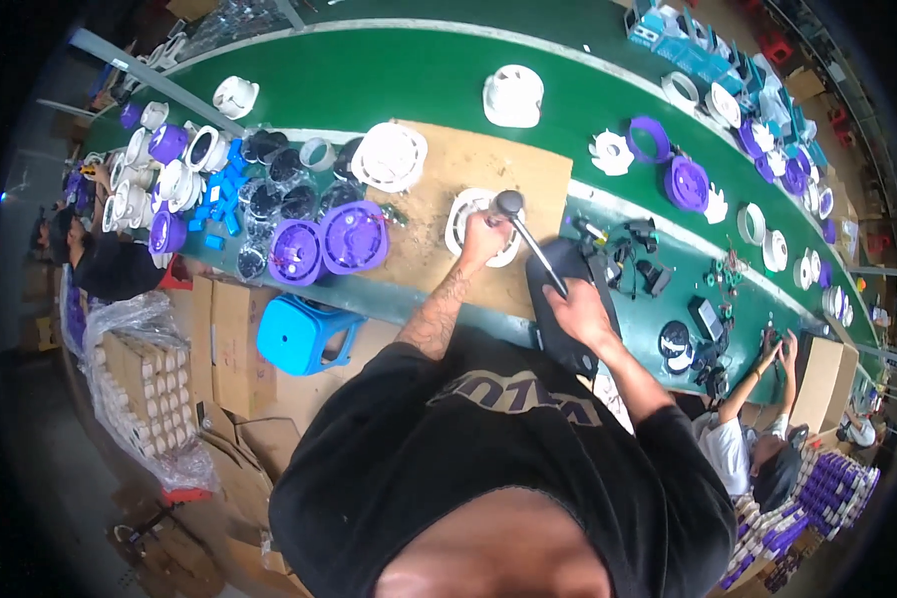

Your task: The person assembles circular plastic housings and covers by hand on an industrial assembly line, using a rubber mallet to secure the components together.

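Note:
My right hand (581,314) is wrapped round the handle of a mallet with a metal shaft and a dark round head (508,203). That head hangs just over a white round plastic housing (455,227) lying on a cardboard sheet. Inside the housing's ring, my left hand (485,239) has its fingers closed and pointing down; what they pinch, if anything, is hidden. Left of it, a second white housing (390,156) sits at the cardboard's edge. Two purple round housings (354,237) stand near the bench's front edge.
A black padded object (593,269) lies beside my right hand, with black adapters and cables (643,264) farther right. Blue blocks (219,194) and bagged black parts are at left. A green conveyor (389,75) carries housings behind. A blue stool (294,334) stands below; co-workers sit on both sides.

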The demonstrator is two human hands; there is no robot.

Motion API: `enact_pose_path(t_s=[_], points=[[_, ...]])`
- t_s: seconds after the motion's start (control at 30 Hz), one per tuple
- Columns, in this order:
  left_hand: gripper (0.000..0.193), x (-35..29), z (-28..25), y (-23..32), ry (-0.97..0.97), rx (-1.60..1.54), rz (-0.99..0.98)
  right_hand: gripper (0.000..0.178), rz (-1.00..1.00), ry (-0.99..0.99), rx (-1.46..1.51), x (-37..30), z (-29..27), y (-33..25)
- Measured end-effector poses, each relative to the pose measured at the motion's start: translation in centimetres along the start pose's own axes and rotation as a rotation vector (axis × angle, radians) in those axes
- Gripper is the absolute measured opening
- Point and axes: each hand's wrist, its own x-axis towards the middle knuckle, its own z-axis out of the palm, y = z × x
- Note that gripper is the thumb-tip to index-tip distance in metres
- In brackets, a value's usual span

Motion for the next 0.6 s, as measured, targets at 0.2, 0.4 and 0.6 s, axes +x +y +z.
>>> enact_pose_path(t_s=[0.2,0.4,0.6], points=[[0.031,0.2,-0.9,0.5,-0.069,0.181,0.179,0.028,-0.167,0.268,0.308,-2.9,-3.0,-3.3],[0.005,0.7,-0.3,-0.9,0.021,0.320,0.325,0.022,-0.105,0.075,0.039,-2.3,-1.2,-2.2],[0.016,0.6,-1.2,-0.4,-0.117,0.184,0.098,0.024,-0.135,0.233,0.153,-2.8,-0.3,-2.3]])
